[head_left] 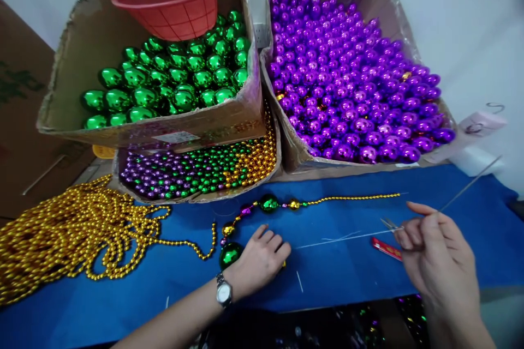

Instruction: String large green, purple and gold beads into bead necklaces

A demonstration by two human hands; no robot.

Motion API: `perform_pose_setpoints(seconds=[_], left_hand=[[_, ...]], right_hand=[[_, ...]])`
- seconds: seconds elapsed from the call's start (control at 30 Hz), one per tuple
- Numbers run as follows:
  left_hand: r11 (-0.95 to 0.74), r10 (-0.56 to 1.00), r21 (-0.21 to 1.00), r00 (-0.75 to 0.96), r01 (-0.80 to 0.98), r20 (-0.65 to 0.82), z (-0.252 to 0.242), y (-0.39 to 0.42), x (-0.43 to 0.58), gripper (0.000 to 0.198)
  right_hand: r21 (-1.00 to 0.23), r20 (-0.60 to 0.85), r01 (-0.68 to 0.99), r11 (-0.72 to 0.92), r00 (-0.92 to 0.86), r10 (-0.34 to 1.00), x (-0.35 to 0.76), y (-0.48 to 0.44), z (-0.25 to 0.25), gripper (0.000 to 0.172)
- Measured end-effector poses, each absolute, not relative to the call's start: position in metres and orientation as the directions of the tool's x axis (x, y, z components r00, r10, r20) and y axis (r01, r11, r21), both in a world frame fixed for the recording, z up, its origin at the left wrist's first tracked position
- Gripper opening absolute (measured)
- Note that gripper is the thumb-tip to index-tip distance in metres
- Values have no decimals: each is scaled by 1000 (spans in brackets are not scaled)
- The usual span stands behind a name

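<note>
My left hand (pixel 262 253), with a watch (pixel 224 290) on its wrist, is closed over the near end of a strand of beads (pixel 269 203). Green, purple and gold beads of mixed sizes make up the strand, which curves away and ends in a thin gold chain to the right. A white thread (pixel 347 237) stretches from beside this hand to my right hand (pixel 438 251). The right fingers pinch a long thin needle (pixel 470 182) that slants up to the right. Small metal tips (pixel 391 223) show by those fingers; their kind is unclear. Beneath lies a red, flat object (pixel 386 249).
A heap of gold bead chains (pixel 73 234) covers the left of the blue cloth (pixel 327 278). Behind stand cardboard boxes of green balls (pixel 143 96), purple balls (pixel 344 82) and small mixed beads (pixel 196 169). A red basket (pixel 176 8) rests on the green balls. Thread scraps (pixel 300 282) lie nearby.
</note>
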State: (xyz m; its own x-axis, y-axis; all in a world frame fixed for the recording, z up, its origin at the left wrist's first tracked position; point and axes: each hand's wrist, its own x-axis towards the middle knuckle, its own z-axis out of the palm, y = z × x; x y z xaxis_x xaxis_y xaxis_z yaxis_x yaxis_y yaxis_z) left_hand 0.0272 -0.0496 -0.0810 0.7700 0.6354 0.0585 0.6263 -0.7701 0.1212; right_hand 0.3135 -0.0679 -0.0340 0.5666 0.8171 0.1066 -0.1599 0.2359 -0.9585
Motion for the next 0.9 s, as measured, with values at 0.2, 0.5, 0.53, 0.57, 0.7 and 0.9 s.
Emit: perform_pose_setpoints(seconds=[0.2,0.5,0.53,0.57,0.7,0.9], left_hand=[[-720,669,265,743,642,19,-79,-68,31,33],[-775,597,228,801,590,-43,-94,-84,35,36],[-776,595,218,802,592,-60,-94,-83,34,35],[-773,599,206,797,600,-76,-94,-80,32,34],[-746,640,142,759,651,-118,-83,-65,17,36],[-700,709,2,695,714,-117,-76,-53,-4,48]], right_hand=[[-966,101,-152,210,523,846,322,-65,-29,26],[-956,158,-106,272,595,788,336,-63,-23,24],[-956,161,-101,276,606,779,338,-63,-22,24],[-955,162,-99,281,620,767,341,-63,-20,23],[-949,127,-130,286,674,727,352,-65,-15,21],[-946,85,-164,280,708,701,352,-65,-11,19]])
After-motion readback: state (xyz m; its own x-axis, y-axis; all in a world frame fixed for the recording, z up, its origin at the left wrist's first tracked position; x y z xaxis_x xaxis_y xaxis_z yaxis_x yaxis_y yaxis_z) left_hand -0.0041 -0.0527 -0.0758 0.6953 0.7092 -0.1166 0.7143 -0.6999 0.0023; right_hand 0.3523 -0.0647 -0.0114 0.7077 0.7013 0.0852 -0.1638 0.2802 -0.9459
